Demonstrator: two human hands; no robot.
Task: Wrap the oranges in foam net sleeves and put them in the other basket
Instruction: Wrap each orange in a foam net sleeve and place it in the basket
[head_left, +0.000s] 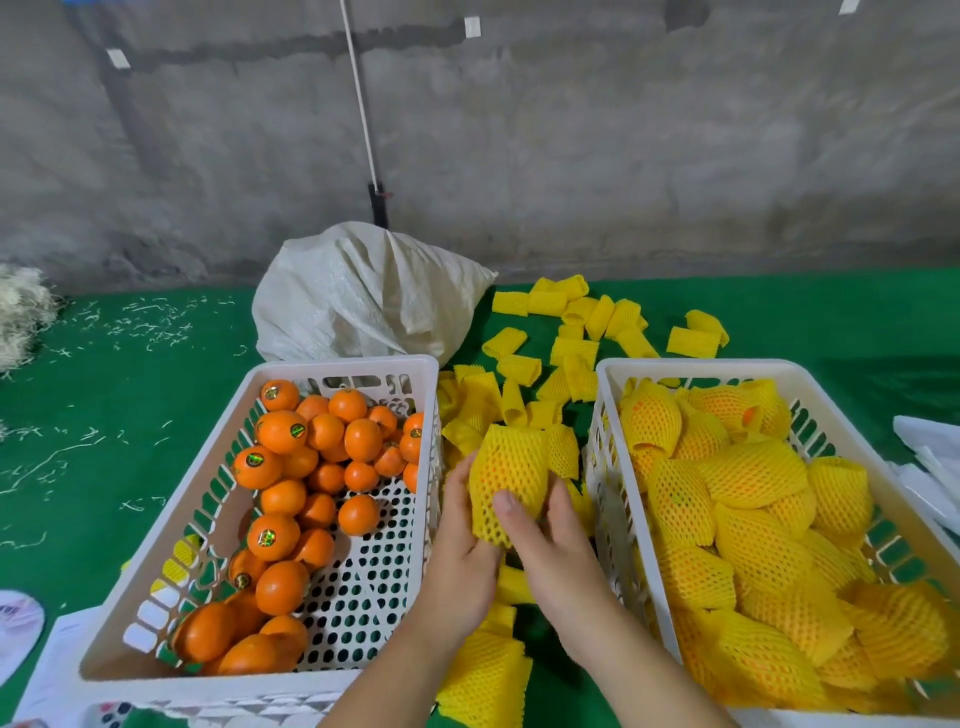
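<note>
Both hands clamp one netted orange (511, 478), held between the 2 baskets above loose sleeves (563, 343) on the green desk (130, 426). Left hand (460, 551) grips its left side and underside; right hand (556, 551) grips lower right, thumb on front. Left basket (332, 366): bare oranges (311, 457). Right basket (691, 366): netted oranges (753, 519). White sack (363, 296) behind left basket.
</note>
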